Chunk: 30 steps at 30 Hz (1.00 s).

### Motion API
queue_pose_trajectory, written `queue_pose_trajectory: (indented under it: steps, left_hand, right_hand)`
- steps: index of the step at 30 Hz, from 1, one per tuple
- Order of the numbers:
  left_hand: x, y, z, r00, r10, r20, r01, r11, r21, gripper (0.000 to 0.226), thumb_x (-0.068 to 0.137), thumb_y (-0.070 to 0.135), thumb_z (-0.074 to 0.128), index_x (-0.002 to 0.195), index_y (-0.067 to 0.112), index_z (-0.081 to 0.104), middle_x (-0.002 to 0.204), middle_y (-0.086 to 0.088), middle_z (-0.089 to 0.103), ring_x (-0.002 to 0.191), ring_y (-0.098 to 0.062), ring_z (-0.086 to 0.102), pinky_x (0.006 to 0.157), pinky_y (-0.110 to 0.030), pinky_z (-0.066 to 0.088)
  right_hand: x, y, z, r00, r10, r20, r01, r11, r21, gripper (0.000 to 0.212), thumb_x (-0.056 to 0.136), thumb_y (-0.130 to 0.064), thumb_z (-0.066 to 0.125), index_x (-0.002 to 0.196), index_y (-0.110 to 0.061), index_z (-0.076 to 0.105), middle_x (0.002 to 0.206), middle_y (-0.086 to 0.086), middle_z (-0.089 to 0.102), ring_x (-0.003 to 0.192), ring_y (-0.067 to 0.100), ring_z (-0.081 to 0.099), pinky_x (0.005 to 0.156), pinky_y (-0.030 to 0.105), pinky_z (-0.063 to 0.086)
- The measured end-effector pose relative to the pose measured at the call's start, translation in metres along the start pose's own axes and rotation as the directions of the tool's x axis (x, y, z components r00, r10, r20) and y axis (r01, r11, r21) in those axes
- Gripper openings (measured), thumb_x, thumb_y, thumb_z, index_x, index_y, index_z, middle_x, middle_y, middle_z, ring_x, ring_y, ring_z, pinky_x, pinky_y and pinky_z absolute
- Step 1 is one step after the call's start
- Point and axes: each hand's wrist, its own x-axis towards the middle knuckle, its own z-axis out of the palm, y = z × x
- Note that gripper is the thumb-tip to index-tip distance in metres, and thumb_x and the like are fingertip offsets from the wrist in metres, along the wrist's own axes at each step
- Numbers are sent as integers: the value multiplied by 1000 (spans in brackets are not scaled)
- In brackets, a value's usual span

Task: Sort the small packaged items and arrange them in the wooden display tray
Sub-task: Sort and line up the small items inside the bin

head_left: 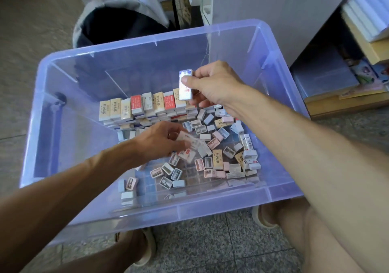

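We see our right hand (pixel 212 83) pinching one small white-and-blue packet (pixel 186 84) upright between thumb and curled fingers, lifted above the far row of cream and red packets (pixel 145 105) that stand side by side at the back of the clear purple bin (pixel 223 207). Our left hand (pixel 160 139), lower and blurred, has its fingers curled around a couple of flat packets (pixel 189 144) just over the loose pile (pixel 221 152) scattered across the bin floor. The bin sits on a speckled floor (pixel 210 251) between our knees, with a dark bucket (pixel 113 26) behind it and shelves (pixel 345 66) to the right.
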Motion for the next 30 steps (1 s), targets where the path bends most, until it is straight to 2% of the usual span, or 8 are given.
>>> queue_pose_trajectory:
  steps: [2,6,10,15,20,24,27,30]
  left_hand:
    - [-15,-2,-13,998,-33,-61,30,998,-47,9,90,16,68,98,15,69,78,0,71,64,-8,61,58,-21,49]
    - [-41,-14,-37,967,-142,-214,71,948,-310,16,79,12,74,95,7,72,80,-7,74,69,-15,67,61,-26,54]
    - [-56,-25,-50,913,-216,-345,35,887,-461,14,82,6,73,94,-1,69,89,-17,73,75,-20,69,76,-35,60]
    - [-56,-31,-56,882,-226,-413,-12,866,-500,15,80,9,75,90,-2,72,93,-22,73,79,-26,68,87,-43,57]
    - [-57,-32,-56,882,-211,-422,-24,873,-488,12,81,9,75,86,-1,73,89,-20,74,78,-25,68,88,-44,57]
    - [-55,-31,-58,884,-209,-417,-16,880,-475,17,81,13,77,88,-1,74,89,-19,74,76,-23,67,83,-39,57]
    - [-52,-28,-58,883,-215,-416,-3,886,-463,18,82,15,77,89,-2,73,89,-18,74,75,-20,65,74,-31,56]
    - [-51,-24,-56,884,-217,-413,3,888,-460,15,83,13,76,87,-1,72,85,-15,74,71,-15,64,64,-23,54]
  right_hand:
    - [4,-1,14,999,18,30,-19,1000,12,16,98,-24,65,87,-12,67,83,12,74,60,15,72,54,24,56]
    - [23,-4,50,997,65,37,-65,998,-18,15,98,-15,62,91,-3,69,86,18,74,75,27,76,77,38,62]
    - [42,-6,74,995,89,40,-84,989,-125,11,95,-3,62,96,3,70,78,16,72,65,20,73,75,34,63]
    - [54,1,93,994,96,43,-87,980,-178,7,92,-5,67,87,0,70,70,13,69,56,16,68,60,26,60]
    - [67,3,107,996,90,13,-85,977,-197,14,85,-10,79,76,-6,69,70,14,74,65,21,75,73,36,63]
    - [65,5,103,999,53,12,-48,957,-285,19,85,-19,80,70,-12,70,68,7,75,59,15,73,63,28,60]
    - [55,2,93,999,-41,-28,27,923,-383,26,91,-31,70,72,-15,71,69,1,73,53,12,66,58,26,51]
    - [31,-6,76,973,6,230,39,980,-193,26,95,-35,64,89,-11,74,83,4,74,62,14,65,53,24,49]
